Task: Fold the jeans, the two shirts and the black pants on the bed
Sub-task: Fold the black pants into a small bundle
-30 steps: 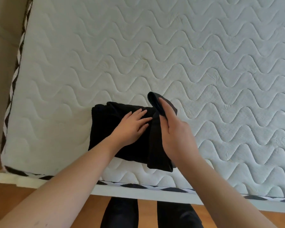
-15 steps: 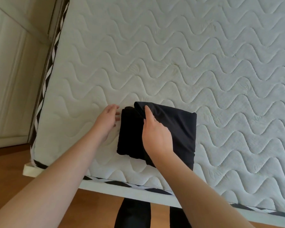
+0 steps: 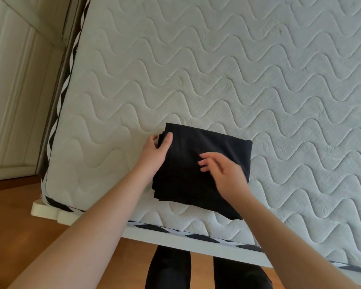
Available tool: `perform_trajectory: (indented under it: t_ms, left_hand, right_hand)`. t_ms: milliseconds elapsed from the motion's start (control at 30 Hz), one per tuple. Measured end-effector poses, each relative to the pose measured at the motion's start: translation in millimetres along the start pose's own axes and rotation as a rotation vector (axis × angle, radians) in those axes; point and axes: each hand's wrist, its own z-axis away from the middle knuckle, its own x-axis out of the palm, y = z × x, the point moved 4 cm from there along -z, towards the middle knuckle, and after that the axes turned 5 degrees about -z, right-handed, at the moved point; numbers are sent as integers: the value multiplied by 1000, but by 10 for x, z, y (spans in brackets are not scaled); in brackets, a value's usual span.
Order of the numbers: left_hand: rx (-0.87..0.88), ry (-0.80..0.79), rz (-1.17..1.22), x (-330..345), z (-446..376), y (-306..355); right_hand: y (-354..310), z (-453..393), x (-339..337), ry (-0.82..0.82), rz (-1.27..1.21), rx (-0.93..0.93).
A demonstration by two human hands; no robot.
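From the head view: black pants (image 3: 204, 163) folded into a thick square bundle, lying on the bed (image 3: 238, 84) near its front left corner. Left hand (image 3: 154, 151) at the bundle's left edge, thumb on top of the cloth, the other fingers curled round the side, holding that edge. Right hand (image 3: 223, 172) just over the middle of the bundle, fingers loose and a bit spread, blurry, holding nothing; hard to tell if the tips touch the cloth. Both bare arms reaching in from the bottom of the picture. White quilted bed top with wavy stitched lines all over. Black and white zigzag band (image 3: 196, 236) running along the bed's side. White bed frame (image 3: 56, 213) sticking out under the corner. Brown wooden floor (image 3: 15, 205) below and to the left. Pale panelled wall (image 3: 13, 90) on the far left. Two legs in dark trousers (image 3: 169, 268) at the bottom, standing close to the bed's front edge.
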Motion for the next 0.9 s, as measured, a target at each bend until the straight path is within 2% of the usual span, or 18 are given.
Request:
perform_trajectory:
  t_ms: [67,133,167,233,300,367,467,600,733,900]
  left_hand:
    - [-7,10,-51,61,7,50]
    - [-59,63,-87,71,-24,53]
    - [-93,77,-94,76,-49,49]
    - [-121,50,-107,87,-81,46]
    - [-122,-25,-71,103,-67,60]
    - [-112,-92,-10,97,-62,35]
    - [-4,-149,24,65,23,87]
    - [162,-268,53,34,255,408]
    - [455,-257,-28,-31,476,942]
    - [905,-164,-227,82,727,1368]
  right_hand:
    - [107,1,-309,259,98,-5]
    - [287,-43,-567,424,164,123]
    - [394,-84,-655,430,153,254]
    - [554,-151,-714,331,31,489]
    - [619,-204,-691,223,-121,564]
    - [661,-247,-700,168,-192,549]
    - [670,-233,-793,105,-294,509]
    - [403,-86,-1138,91,-398,310]
    - [86,28,-1643,215,-336,71]
    - [-136,188,-2090,385,-52,-153]
